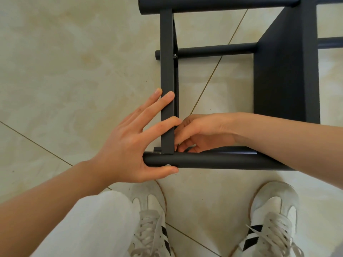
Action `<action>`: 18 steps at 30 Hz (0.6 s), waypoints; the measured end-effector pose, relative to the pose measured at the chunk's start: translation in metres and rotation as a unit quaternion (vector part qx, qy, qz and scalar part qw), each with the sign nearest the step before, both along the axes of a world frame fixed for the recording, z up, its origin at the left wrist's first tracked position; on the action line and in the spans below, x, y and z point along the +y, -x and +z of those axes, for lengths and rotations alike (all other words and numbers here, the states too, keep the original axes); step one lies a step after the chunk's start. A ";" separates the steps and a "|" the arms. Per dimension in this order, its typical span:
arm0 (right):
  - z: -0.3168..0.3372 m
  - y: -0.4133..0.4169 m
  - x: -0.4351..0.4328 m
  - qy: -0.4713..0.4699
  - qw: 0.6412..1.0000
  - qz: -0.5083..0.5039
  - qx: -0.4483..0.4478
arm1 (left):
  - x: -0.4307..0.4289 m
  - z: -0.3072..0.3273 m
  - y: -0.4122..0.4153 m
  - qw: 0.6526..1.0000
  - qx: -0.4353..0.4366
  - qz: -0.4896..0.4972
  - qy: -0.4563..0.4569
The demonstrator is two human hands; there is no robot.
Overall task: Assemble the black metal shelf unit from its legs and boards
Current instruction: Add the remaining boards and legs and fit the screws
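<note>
The black metal shelf unit lies on its side on the floor. A round leg (pixel 213 161) runs across just in front of my feet, with a second leg (pixel 213 51) and a third leg (pixel 222 5) farther off. One board (pixel 168 75) stands edge-on between them; another board (pixel 285 71) stands to the right. My left hand (pixel 133 145) braces the corner, fingers spread against the near board and thumb under the near leg beside a silver screw head (pixel 168 165). My right hand (pixel 202 134) reaches behind that board at the joint, fingertips curled together and hidden; I cannot tell what they pinch.
Glossy beige floor tiles (pixel 74 62) with thin grout lines lie all around the unit. My two white sneakers (pixel 272 219) and a light trouser leg (pixel 89 225) are directly below the near leg. A small bolt end (pixel 174 56) shows on the board at the middle leg.
</note>
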State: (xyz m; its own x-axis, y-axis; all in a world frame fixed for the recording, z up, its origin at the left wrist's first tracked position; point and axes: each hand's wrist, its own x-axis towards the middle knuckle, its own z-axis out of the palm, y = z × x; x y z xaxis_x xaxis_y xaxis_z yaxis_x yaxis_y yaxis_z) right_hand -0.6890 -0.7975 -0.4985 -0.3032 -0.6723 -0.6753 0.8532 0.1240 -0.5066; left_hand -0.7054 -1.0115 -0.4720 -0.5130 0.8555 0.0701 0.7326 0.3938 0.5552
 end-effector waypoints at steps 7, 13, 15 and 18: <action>0.002 0.000 -0.002 -0.024 1.000 0.012 0.014 | 0.001 0.002 -0.001 1.000 -0.002 0.002 0.003; 0.014 -0.001 -0.004 -0.064 0.995 0.047 0.067 | 0.001 0.005 -0.002 1.000 -0.008 0.006 0.005; 0.017 -0.002 -0.003 -0.078 0.991 0.056 0.094 | 0.002 0.006 -0.003 1.000 -0.011 0.007 0.007; 0.021 -0.004 0.000 -0.093 0.985 0.057 0.132 | 0.001 0.006 -0.004 1.000 -0.021 0.010 0.012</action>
